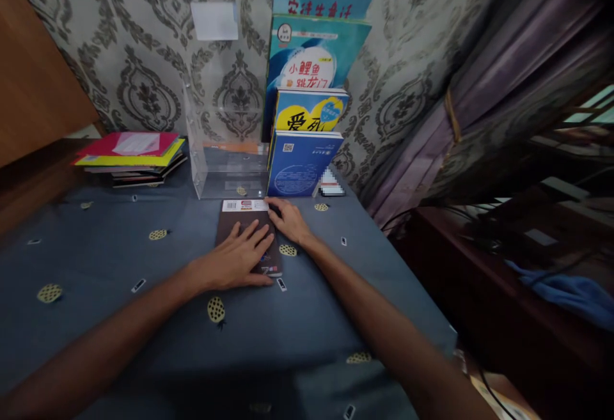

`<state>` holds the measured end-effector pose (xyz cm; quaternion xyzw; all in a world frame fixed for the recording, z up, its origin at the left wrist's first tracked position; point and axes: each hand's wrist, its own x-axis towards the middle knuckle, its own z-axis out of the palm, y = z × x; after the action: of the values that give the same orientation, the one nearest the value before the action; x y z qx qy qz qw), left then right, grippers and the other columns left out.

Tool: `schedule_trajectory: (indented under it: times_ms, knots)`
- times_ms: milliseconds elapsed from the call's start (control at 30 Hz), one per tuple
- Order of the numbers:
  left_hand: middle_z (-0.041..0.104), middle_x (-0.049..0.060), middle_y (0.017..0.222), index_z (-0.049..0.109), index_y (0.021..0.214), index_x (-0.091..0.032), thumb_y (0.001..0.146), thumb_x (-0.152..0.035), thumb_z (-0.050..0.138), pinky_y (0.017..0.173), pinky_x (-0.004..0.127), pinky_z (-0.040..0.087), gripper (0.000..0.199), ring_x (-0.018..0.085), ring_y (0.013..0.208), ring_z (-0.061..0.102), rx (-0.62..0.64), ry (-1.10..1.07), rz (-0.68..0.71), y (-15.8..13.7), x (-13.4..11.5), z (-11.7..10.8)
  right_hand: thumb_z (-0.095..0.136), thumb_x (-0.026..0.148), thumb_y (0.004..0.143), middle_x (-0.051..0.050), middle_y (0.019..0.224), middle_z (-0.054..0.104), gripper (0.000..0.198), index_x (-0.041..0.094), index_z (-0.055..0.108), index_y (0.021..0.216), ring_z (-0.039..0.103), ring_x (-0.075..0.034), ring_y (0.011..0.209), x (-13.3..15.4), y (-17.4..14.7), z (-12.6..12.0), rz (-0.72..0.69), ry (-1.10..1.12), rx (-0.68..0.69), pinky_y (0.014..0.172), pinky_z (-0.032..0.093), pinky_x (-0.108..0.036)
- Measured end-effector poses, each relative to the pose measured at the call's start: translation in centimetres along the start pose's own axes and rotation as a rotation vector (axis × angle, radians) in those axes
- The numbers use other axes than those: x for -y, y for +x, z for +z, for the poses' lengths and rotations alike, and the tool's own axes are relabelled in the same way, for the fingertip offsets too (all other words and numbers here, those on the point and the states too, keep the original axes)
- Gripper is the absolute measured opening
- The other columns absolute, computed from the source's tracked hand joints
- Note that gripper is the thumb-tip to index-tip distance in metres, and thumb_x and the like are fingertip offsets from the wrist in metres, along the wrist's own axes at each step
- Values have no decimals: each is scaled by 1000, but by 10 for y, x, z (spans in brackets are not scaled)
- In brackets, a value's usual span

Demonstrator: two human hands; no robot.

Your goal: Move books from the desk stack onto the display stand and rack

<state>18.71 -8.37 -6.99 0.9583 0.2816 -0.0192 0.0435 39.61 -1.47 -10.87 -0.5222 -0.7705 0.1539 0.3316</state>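
Note:
A dark-covered book (247, 217) lies flat on the cloth-covered table, with a white strip bearing a barcode along its far edge. My left hand (237, 257) rests flat across the cover, fingers stretched out and thumb near the close edge. At the far right corner, my right hand (286, 220) has its fingers bent around the book's edge. Just behind stands a clear acrylic book rack (230, 174). Several books fill the rack's right side, with a blue book (304, 164) at the front and a yellow-and-blue book (311, 113) behind it.
A stack of books and folders (139, 151) sits at the back left, pink and yellow on top. The table's right edge (407, 266) drops toward dark red furniture (460, 260) with a blue cloth (566, 292). A tied curtain (460, 107) hangs at the right.

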Motion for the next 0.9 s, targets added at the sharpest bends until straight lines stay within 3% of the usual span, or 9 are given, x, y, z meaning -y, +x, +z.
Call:
schedule_trajectory:
  times_ms: [233, 467, 700, 900]
  knots:
    - [47, 17, 153, 44, 149, -15, 99, -68, 28, 114, 52, 30, 74, 35, 145, 36, -111, 147, 21, 5, 0, 6, 49, 11, 88, -6, 124, 72, 40, 21, 69, 121, 65, -22, 117, -9, -7, -4, 6, 130, -29, 105, 48, -42]
    - [55, 13, 146, 52, 142, -18, 99, -67, 33, 114, 50, 34, 68, 31, 140, 46, -218, 128, 11, 6, 6, 12, 51, 8, 86, -2, 116, 76, 39, 23, 74, 113, 68, -19, 112, -8, -9, -5, 0, 266, -25, 105, 49, -40]
    - [67, 12, 133, 62, 129, -16, 102, -58, 38, 105, 47, 49, 56, 30, 130, 58, -356, 78, 21, 0, 1, 15, 53, 10, 86, -3, 100, 78, 28, 20, 77, 98, 71, -18, 101, -3, -8, -8, 10, 377, -48, 98, 51, -37]
    - [73, 12, 120, 68, 121, -13, 106, -47, 36, 96, 47, 56, 49, 30, 119, 66, -427, 49, 73, 2, -2, 5, 54, 12, 86, -3, 85, 78, 24, 17, 76, 96, 71, -15, 79, 1, -8, -9, 93, 566, 4, 68, 55, -25]
